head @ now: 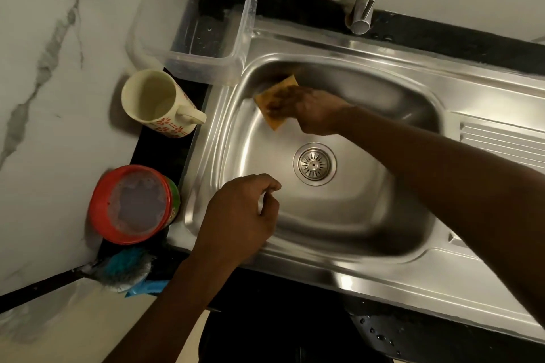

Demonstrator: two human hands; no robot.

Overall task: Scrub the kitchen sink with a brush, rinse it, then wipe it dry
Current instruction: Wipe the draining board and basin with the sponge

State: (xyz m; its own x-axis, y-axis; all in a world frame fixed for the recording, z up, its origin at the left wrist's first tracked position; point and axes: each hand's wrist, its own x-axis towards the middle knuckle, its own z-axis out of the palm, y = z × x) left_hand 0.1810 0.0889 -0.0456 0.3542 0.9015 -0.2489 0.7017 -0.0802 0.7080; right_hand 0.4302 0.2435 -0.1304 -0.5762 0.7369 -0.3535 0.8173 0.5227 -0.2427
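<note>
Sponge (pixel 275 122) blurred under right hand (pixel 312 110), faucet (pixel 365 6) top cut off

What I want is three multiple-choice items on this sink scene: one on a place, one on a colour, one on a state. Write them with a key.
1. Where is the orange-yellow square scrub pad?
A) on a wooden shelf
B) against the far-left inner wall of the stainless steel sink
C) in a bucket on the floor

2. What colour is the rim of the round plastic tub beside the sink?
A) red
B) white
C) black

3. What is the left hand doing?
A) gripping a brush
B) wringing a cloth
C) hovering over the sink, fingers loosely curled, holding nothing

Key:
1 B, the right hand presses the pad there.
2 A, its rim is red around a cloudy inside.
3 C, nothing shows in its fingers.
</note>
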